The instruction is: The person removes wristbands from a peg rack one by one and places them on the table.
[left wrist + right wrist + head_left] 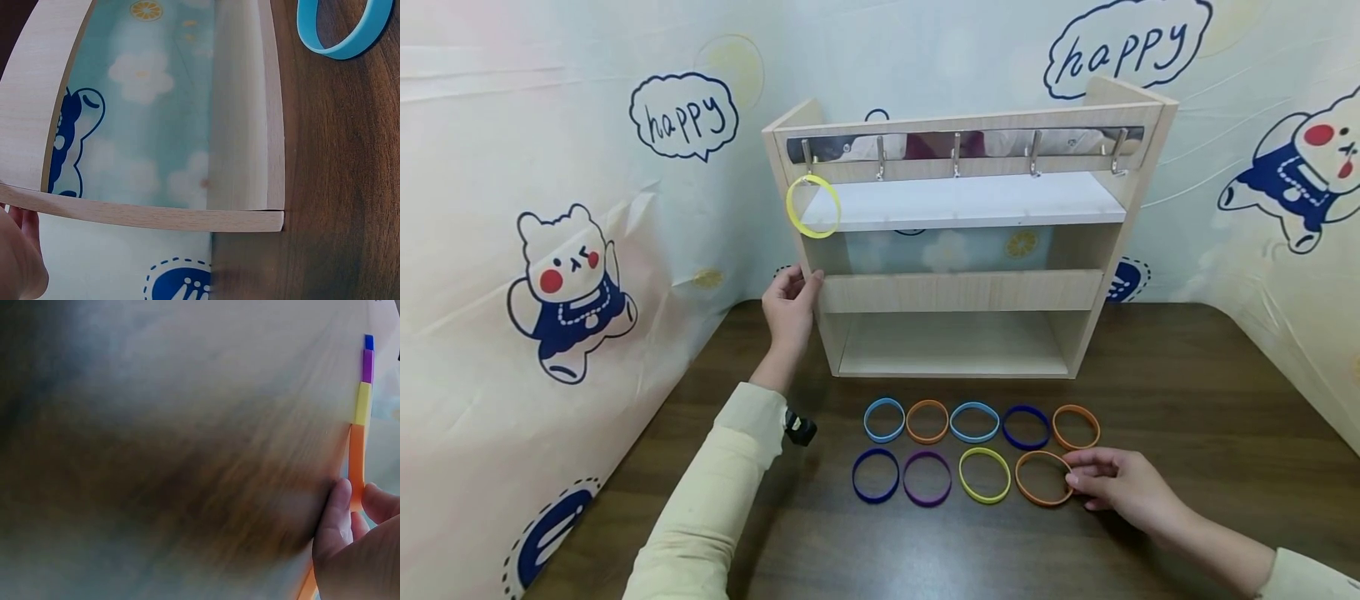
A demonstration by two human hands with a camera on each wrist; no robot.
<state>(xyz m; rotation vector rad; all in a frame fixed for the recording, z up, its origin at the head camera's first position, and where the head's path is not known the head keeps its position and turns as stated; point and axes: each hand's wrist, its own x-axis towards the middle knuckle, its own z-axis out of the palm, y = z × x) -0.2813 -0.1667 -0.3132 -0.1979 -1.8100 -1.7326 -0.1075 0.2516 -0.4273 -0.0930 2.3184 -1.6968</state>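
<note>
My right hand (1123, 487) pinches the right side of an orange silicone wristband (1019, 483) between thumb and fingers; the band lies at the right end of the nearer row on the table. In the right wrist view, the thumb and fingertips close on the same orange band (357, 456). My left hand (790, 308) grips the left side panel of a light wooden shelf (958, 292), thumb in front. Part of that hand (22, 253) shows at the panel's edge in the left wrist view. A yellow wristband (789, 204) hangs from the shelf's leftmost hook (807, 157).
Two rows of wristbands lie before the shelf, including light blue (867, 422), dark blue (876, 500), purple (927, 503), yellow (985, 499) and orange (1077, 409) ones. Several metal hooks line the shelf's top rail. A patterned cloth (700, 225) surrounds the dark wooden table (820, 533).
</note>
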